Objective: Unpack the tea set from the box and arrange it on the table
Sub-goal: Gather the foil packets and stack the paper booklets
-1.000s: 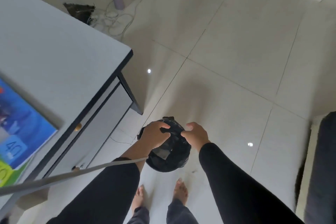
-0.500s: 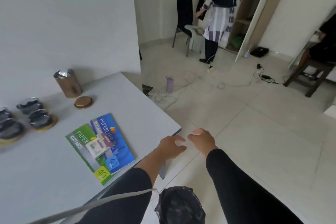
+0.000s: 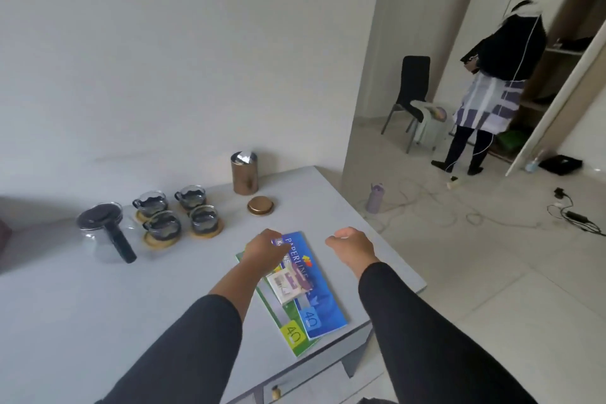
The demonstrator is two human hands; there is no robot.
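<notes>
Hovering over the table (image 3: 98,321), we are keeping both hands loosely curled and empty. Our left hand (image 3: 262,254) and right hand (image 3: 354,248) are sitting well apart from the glass cups (image 3: 178,215) and teapot (image 3: 105,233), off to the left.

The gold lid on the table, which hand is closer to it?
Left. The left hand hovers just in front of the gold lid; the right hand is off to its right, farther away.

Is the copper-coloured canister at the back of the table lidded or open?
Open. The canister stands upright with crinkled silver foil showing at its mouth, and a round gold lid lies flat on the table just in front of it.
</notes>
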